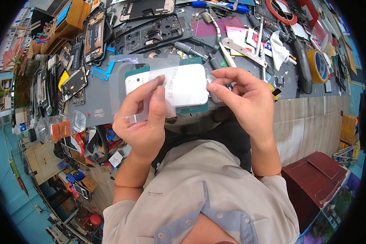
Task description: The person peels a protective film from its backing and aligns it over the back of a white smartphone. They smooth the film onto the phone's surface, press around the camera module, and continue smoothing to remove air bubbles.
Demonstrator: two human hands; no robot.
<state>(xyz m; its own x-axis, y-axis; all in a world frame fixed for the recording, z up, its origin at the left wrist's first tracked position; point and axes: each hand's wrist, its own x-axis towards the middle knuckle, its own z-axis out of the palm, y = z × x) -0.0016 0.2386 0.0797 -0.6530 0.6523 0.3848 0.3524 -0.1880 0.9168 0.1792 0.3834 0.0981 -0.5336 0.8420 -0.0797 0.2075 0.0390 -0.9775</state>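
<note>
A white phone (196,86) lies back up on a dark green pad (191,109) at the table's near edge, its camera at the left end. A translucent plastic film (118,90) with a cut-out covers the phone's left part. My left hand (144,112) is closed on this film, thumb and forefinger together above the phone. Beside the phone's right end, my right hand (246,95) is closed in a pinch on a small clear piece (210,79). The fingers partly hide that piece, so its kind does not show.
Opened phones (160,32), a blue frame (103,72), screwdrivers (191,50), a white-handled brush (219,30) and a folding knife (244,52) crowd the table's far side. Yellow tape (317,66) stands at right. A plastic bottle (71,127) juts out at the left edge.
</note>
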